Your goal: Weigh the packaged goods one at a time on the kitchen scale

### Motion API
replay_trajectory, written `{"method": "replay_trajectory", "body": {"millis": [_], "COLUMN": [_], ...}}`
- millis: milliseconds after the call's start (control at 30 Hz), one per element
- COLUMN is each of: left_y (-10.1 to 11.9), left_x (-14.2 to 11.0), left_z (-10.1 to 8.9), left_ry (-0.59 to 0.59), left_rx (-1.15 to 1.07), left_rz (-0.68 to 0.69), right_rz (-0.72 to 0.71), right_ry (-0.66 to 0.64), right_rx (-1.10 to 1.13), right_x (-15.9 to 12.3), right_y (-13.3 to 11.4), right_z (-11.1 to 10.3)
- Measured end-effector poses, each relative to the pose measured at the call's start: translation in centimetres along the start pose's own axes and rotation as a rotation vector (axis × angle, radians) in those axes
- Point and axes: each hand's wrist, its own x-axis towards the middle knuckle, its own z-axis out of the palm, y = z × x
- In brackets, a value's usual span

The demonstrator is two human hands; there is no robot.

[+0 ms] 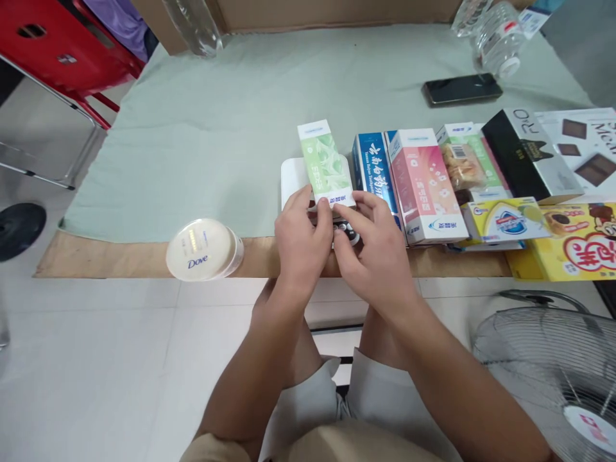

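Observation:
A green-and-white toothpaste box [322, 160] lies at a slant in front of me, its far end pointing away. My left hand [304, 240] is closed at its near left corner, with the thumb on the printed end. From the other side, the fingers of my right hand [375, 247] pinch around the near right corner. Beneath the box is a flat white thing with rounded corners [291, 176], mostly covered. A black patterned part [347, 232] shows between my hands; I cannot tell what it belongs to.
Right of my hands stand a blue toothpaste box [373, 163], a pink one [426, 186], a yellow soap box [507, 218] and a black box [529, 154]. A phone [462, 90] lies behind. A Dove jar [205, 250] sits at the left front edge; a fan [543, 366] stands below right.

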Motion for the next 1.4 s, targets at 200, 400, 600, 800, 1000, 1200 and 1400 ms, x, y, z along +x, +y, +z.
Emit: {"method": "replay_trajectory", "body": {"millis": [200,400,600,800,1000,1200,1400], "left_y": [2.2,2.7,1.3,0.8,0.8,0.2,0.8], "left_x": [-3.5,-4.9,-5.8,-5.4,-4.6,-4.6,-4.9], "left_z": [1.2,3.2,4.6,5.7,5.8,6.2,5.5], "left_ry": [0.02,-0.077,-0.121,-0.144,-0.148,-0.139,-0.12], "left_rx": [-0.075,-0.017,0.064,0.092,0.127,0.125,0.086], "left_rz": [0.119,0.161,0.389,0.374,0.388,0.393,0.4], "right_rz": [-0.069,-0.07,-0.042,-0.067,-0.097,-0.109,-0.135], "right_ry": [0.069,0.048,0.269,0.188,0.12,0.136,0.186], "right_rx": [-0.065,-0.142,-0.264,-0.428,-0.417,-0.412,-0.427], "right_x": [-3.8,-6.6,-7.4,-5.3,-4.3,-4.3,-4.9], "right_y": [-0.4,1.0,4.6,6.9,6.4,6.7,6.1], "right_z": [-3.8,-5.7,-8.2,-9.8,-9.9,-9.6,-9.9]}}
